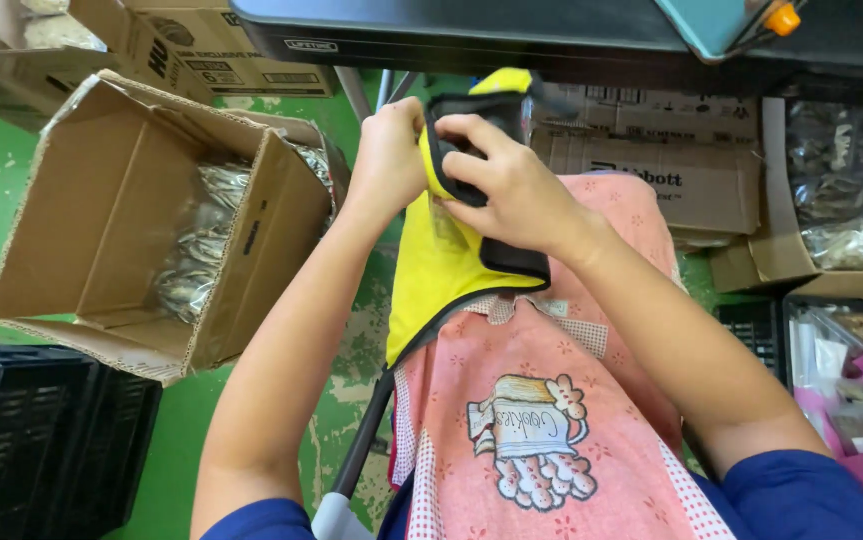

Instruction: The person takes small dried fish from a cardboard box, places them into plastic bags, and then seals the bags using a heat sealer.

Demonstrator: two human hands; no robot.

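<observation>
Over the person's lap, both hands are busy with a yellow cloth pouch (441, 270) edged in black — it hangs down over a pink apron (551, 400). Left hand (388, 150) is clenched around the pouch's top edge, right hand (511, 185) pinches the black trim (511, 258) and folds it over. Looks like they're mid-way with it, nothing finished that I can see. Off to the left an open cardboard box (101, 230) sits tilted, with shiny clear bags (201, 250) inside — untouched right now.
</observation>
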